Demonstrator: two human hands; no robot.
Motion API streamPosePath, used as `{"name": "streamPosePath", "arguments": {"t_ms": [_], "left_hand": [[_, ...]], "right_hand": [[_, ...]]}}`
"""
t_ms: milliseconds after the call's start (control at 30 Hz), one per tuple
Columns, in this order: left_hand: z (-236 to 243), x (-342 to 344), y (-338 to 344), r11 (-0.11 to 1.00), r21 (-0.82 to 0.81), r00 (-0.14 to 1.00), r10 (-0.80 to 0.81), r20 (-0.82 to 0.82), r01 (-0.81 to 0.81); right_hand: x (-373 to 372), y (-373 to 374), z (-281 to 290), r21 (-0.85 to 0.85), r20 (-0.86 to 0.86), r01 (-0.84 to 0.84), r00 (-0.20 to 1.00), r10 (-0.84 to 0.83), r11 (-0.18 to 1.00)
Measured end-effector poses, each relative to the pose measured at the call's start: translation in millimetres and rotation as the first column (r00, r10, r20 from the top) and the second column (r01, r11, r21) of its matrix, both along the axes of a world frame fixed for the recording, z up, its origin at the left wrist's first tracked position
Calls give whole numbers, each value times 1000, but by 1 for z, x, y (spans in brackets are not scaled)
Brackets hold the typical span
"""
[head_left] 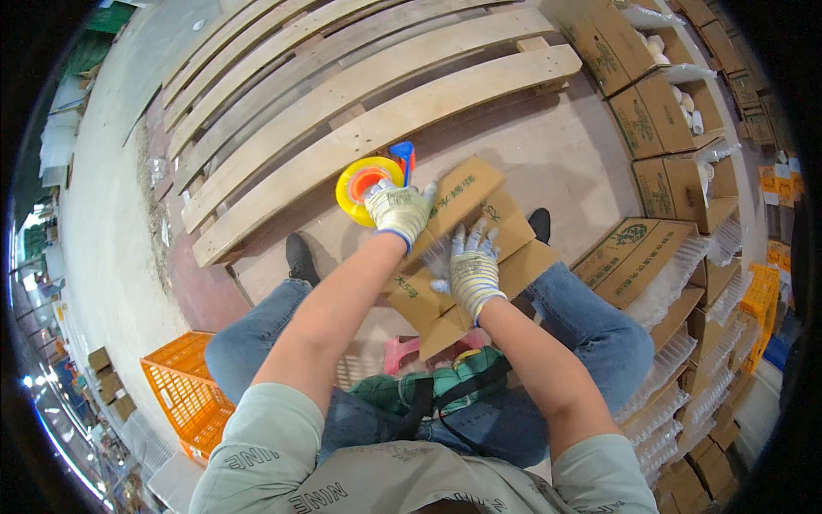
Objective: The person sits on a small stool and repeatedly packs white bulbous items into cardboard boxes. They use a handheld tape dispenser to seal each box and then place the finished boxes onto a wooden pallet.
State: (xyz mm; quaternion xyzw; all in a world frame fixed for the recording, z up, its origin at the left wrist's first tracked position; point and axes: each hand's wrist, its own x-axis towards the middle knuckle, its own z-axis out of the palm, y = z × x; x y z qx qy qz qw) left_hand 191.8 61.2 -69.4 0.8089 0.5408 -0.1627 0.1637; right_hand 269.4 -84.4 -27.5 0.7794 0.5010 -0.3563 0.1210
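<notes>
My left hand (400,211), in a pale work glove with bluish fingertips, is closed around a tape dispenser. The tape dispenser (405,158) has a blue and red head and carries a large yellow roll of tape (348,190). Between my knees stands a cardboard box (514,224) with its flaps folded outward. Clear plastic (434,259) shows in its opening. My right hand (473,265), gloved alike, lies over the box with its fingers spread and touches the cardboard. The left hand is against the box's far-left flap.
A wooden pallet (360,94) lies on the floor ahead. Cardboard cartons (651,116), some holding white items, are stacked at the right, with clear plastic trays (659,368) nearer me. An orange crate (184,385) sits at my left, and a pink stool (401,353) is under me.
</notes>
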Motion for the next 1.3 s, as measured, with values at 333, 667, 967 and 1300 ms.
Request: {"name": "streamPosePath", "arguments": {"t_ms": [333, 667, 967, 1300], "left_hand": [[-11, -5, -3, 946, 282, 942, 63, 329, -161], [-13, -3, 5, 957, 270, 929, -1, 370, -106], [-6, 3, 6, 983, 168, 974, -108, 197, 75], [-8, -12, 1, 875, 460, 878, -332, 345, 150]], "right_hand": [[59, -21, 38, 588, -146, -441, 767, 625, 678], [106, 16, -62, 861, 172, 62, 898, -404, 505], [82, -10, -60, 261, -285, 563, 821, -495, 784], [72, 9, -46, -52, -307, 687, 680, -666, 725]]}}
